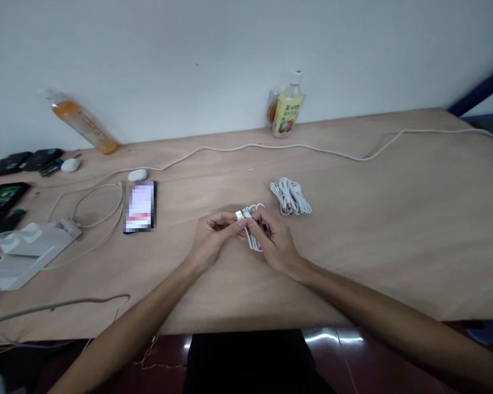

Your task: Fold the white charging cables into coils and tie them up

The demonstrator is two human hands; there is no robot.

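My left hand (212, 236) and my right hand (274, 241) meet over the middle of the wooden table (394, 230). Together they grip a small coiled white USB cable (252, 235); its plugs stick up between my fingertips. Both hands have fingers pinched closed on it. A second coiled white cable (290, 197) lies on the table just beyond my right hand, untouched.
A phone (140, 207) lies left of my hands, with a white earbud case (137, 175) behind it. A long white cord (312, 149) runs across the back. Two drink bottles (288, 109) (83, 123) stand or lean by the wall. Dark devices and white packaging (20, 249) crowd the left edge.
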